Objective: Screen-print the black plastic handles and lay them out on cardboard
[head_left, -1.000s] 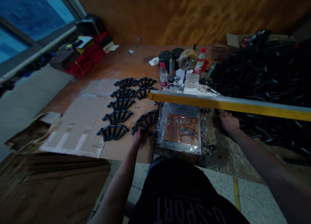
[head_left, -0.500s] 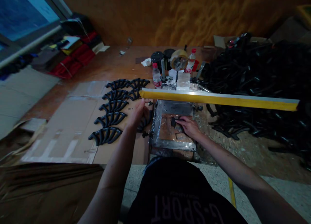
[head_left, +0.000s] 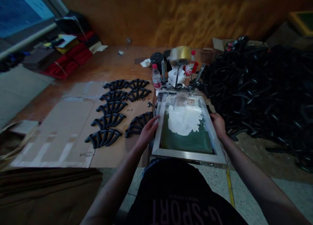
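Observation:
A screen-printing frame (head_left: 189, 155) lies lowered in front of me, its silver rim around a green mesh. A broad patch of white ink (head_left: 184, 120) covers the mesh's upper middle. My left hand (head_left: 149, 129) is closed at the frame's left rim, fingertips against the edge. On the other side, my right hand (head_left: 218, 124) is curled against the right rim, its fingers partly hidden. A dark piece shows just beyond those fingertips. Beside my left hand, a black fan-shaped set of curved parts (head_left: 138, 124) rests on cardboard. The board under the frame is hidden.
Several more black ribbed parts (head_left: 104, 138) stand in rows on the cardboard (head_left: 58, 120). A large heap of black parts (head_left: 259, 78) fills the right side. Behind the frame are a tape roll (head_left: 180, 55), metal posts and a capped bottle (head_left: 156, 77). Red bundles (head_left: 73, 59) lie back left.
The screen-printing frame has swung down from its raised, edge-on position. My right hand has left the small black piece on the board and moved to the right rim; my left hand has come down.

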`<action>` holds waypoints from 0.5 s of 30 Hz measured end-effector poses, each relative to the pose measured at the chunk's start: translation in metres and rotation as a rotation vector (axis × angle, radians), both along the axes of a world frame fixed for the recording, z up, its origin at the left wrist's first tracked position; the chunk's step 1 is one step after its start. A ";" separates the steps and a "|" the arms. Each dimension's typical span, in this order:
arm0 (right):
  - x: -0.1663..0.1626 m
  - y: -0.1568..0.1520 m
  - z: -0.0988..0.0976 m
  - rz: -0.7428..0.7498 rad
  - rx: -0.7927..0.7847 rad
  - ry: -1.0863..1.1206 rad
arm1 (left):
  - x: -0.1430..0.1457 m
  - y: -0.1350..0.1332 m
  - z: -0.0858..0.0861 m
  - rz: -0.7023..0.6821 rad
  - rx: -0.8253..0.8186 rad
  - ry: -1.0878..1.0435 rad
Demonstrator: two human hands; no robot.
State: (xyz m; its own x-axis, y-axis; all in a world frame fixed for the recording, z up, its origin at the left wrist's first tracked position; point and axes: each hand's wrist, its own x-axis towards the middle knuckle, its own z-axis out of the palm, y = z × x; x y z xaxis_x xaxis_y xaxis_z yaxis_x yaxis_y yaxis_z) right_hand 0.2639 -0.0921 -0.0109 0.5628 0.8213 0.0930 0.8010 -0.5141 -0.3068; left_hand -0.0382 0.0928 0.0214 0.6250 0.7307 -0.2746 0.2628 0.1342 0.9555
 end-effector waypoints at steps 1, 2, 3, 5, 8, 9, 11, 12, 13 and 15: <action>0.007 0.007 0.007 -0.059 0.070 -0.021 | -0.002 -0.003 -0.017 -0.003 -0.031 0.021; 0.010 0.018 0.013 -0.085 0.150 -0.047 | -0.003 -0.005 -0.034 -0.005 -0.045 0.051; 0.007 0.032 0.019 -0.073 0.223 -0.077 | -0.002 -0.005 -0.049 -0.007 -0.040 0.090; -0.009 0.066 0.029 0.048 0.276 -0.123 | -0.001 -0.004 -0.075 -0.014 0.013 0.173; -0.045 0.103 0.031 0.256 0.067 -0.101 | 0.000 0.000 -0.094 -0.033 0.079 0.230; -0.057 0.105 0.028 0.296 -0.016 -0.084 | -0.001 0.002 -0.097 -0.041 0.081 0.234; -0.075 0.096 0.021 0.384 -0.123 -0.078 | -0.002 0.002 -0.098 -0.059 0.070 0.231; -0.081 0.087 0.018 0.453 -0.142 -0.086 | -0.002 0.002 -0.098 -0.065 0.064 0.226; -0.085 0.076 0.017 0.541 -0.142 -0.094 | -0.002 0.002 -0.097 -0.067 0.062 0.223; -0.085 0.057 0.018 0.750 -0.121 -0.081 | -0.002 0.000 -0.093 -0.061 0.073 0.238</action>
State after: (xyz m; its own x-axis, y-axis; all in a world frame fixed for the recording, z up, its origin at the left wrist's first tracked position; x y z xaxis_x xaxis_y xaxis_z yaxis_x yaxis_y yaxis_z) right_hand 0.1784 -0.0351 0.0068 -0.1546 0.9880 -0.0046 0.9665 0.1503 -0.2083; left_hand -0.0402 0.0932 -0.0720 0.5924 0.7170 -0.3674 0.4869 0.0447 0.8723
